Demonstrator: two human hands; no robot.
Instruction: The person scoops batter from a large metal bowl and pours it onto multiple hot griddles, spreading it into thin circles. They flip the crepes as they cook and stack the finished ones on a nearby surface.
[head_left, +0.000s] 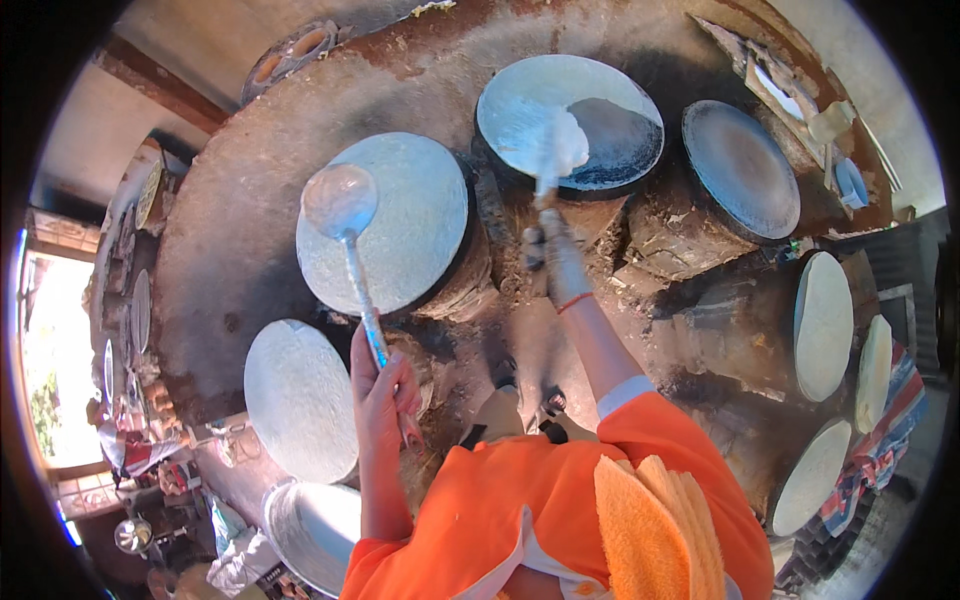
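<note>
Currently the right hand (558, 262) is closed around a spreader (548, 165) and draws white batter (560, 135) across the far griddle (570, 120). The batter covers the left half of that griddle; the right part is bare and dark. The left hand (380, 395) has its grip closed on the handle of a ladle (340, 200), whose bowl hovers over the near griddle (385, 222), already coated pale all over.

Procedure, as judged from this layout:

1. Keep the spreader edge flat on the plate. A tilted edge would likely leave ridges or scrape through the film.
2. Sweep in an arc from the wet patch toward the dark area, pulling surplus batter outward.
3. Work quickly; a thin layer on a hot plate probably sets fast, and late strokes may tear it.
4. Hold the ladle level and clear of the coated plate, so no drips mar it.
5. Keep the forearm high above the clay surface (230, 240) between the plates.

Further rounds sit to the right: one dark griddle (740, 165) and several pale discs (822, 325). A coated disc (300, 398) lies lower left.
</note>
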